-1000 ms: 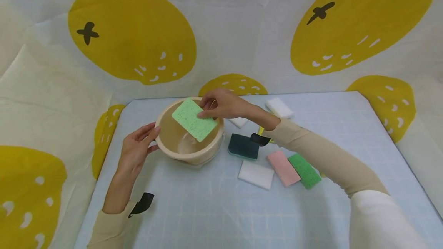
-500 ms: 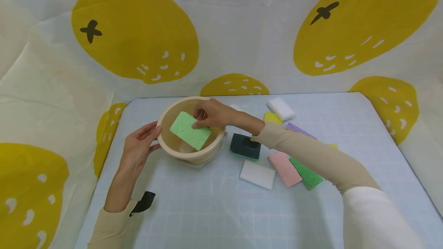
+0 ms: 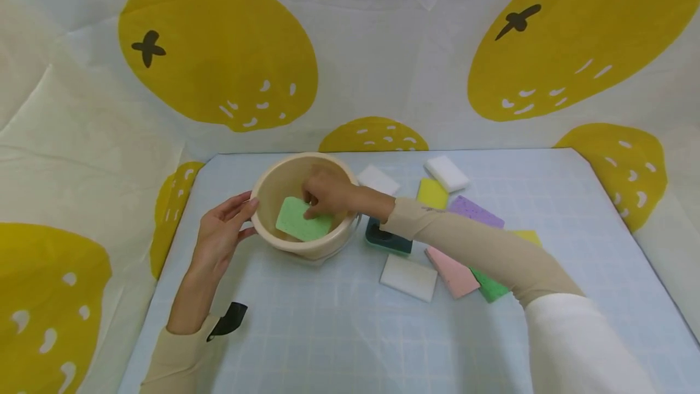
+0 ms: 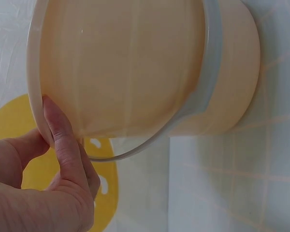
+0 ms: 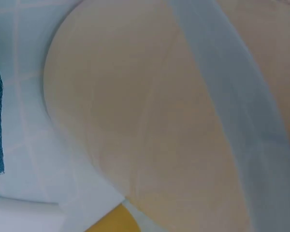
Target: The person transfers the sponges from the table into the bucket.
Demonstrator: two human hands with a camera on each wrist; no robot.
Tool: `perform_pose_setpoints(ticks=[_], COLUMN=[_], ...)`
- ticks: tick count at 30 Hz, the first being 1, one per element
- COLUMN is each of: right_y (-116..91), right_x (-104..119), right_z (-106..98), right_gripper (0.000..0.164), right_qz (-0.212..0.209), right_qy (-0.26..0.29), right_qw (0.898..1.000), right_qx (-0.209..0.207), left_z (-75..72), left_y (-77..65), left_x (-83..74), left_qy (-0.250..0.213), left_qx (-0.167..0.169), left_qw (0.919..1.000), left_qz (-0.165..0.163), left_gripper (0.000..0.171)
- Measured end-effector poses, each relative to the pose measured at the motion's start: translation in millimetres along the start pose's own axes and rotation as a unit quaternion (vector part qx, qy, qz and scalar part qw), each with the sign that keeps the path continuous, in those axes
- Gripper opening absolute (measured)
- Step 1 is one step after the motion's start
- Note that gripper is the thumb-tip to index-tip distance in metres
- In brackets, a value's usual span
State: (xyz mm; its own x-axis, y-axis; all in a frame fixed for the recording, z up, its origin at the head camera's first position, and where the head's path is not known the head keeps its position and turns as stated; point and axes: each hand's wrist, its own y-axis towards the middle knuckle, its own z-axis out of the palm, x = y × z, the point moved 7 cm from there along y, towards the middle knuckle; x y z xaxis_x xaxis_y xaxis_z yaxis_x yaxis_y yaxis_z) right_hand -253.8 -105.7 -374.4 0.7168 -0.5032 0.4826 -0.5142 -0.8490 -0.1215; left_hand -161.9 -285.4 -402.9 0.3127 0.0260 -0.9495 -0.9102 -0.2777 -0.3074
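Note:
A cream bucket (image 3: 268, 230) with a pale grey handle (image 4: 210, 63) stands at the back left of the table. My left hand (image 3: 221, 227) pinches its left rim between thumb and fingers, seen close in the left wrist view. Inside the bucket, my right hand (image 3: 328, 192) holds a light green sponge (image 3: 298, 221) by its right side, the sponge lying below the rim. The right wrist view shows the bucket's outer wall (image 5: 121, 96) and handle; the right hand's fingers are hidden there.
Right of the bucket lie a dark green scouring sponge (image 3: 385, 239), white sponges (image 3: 409, 277), a pink sponge (image 3: 452, 272), a green one (image 3: 492, 284), a purple one (image 3: 476, 211) and yellow ones (image 3: 432, 193). The right forearm passes over some. A fruit-print cloth (image 3: 383, 47) hangs behind the table.
The right hand has lowered the light green sponge from above the rim down into the bucket. The left hand keeps its hold on the rim.

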Motion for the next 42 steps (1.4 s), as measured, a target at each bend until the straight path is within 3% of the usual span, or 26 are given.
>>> perform_pose_setpoints(ticks=[6,12,16,20,23,25,28,33,42], right_y=[1,0,1,1,-1,-2,-3,-7,-28], right_x=[3,1,-2,-3,-5,-5,-2,4,6], right_z=[13,24,30,32,33,32,27,9,-19], right_gripper=[0.023,0.018,0.011,0.014,0.005,0.016,0.027,0.024,0.017], right_qz=[0.009,0.052,0.074,0.081,0.085,0.081,0.053,0.007,-0.045], right_qy=[0.006,0.021,0.011,-0.004,-0.008,-0.003,-0.005,-0.01,0.084], right_qw=[1.0,0.996,0.994,0.991,0.987,0.987,0.991,0.998,0.995], right_qx=[0.029,0.063,0.084,0.11,0.134,0.141,0.125,0.066,-0.036], left_z=[0.8,0.7,0.8,0.8,1.0,0.8,0.2,-0.2,0.3], left_y=[-0.8,-0.3,0.1,-0.5,-1.0,-1.4,-2.3,-3.0,-2.2], left_x=[-0.8,0.4,2.0,1.7,1.8,1.7,1.2,1.6,2.3], left_qy=[0.017,0.022,0.026,0.026,0.016,0.012,0.02,0.015,0.009], left_qx=[-0.007,-0.01,-0.011,-0.011,-0.011,-0.011,-0.012,-0.006,-0.013], left_qw=[0.9998,0.9997,0.9996,0.9996,0.9998,0.9998,0.9996,0.9997,0.9994], left_qz=[-0.005,-0.004,-0.005,-0.004,-0.009,-0.011,-0.014,-0.018,-0.03], left_gripper=[0.064,0.065,0.064,0.063,0.063,0.063,0.064,0.065,0.071])
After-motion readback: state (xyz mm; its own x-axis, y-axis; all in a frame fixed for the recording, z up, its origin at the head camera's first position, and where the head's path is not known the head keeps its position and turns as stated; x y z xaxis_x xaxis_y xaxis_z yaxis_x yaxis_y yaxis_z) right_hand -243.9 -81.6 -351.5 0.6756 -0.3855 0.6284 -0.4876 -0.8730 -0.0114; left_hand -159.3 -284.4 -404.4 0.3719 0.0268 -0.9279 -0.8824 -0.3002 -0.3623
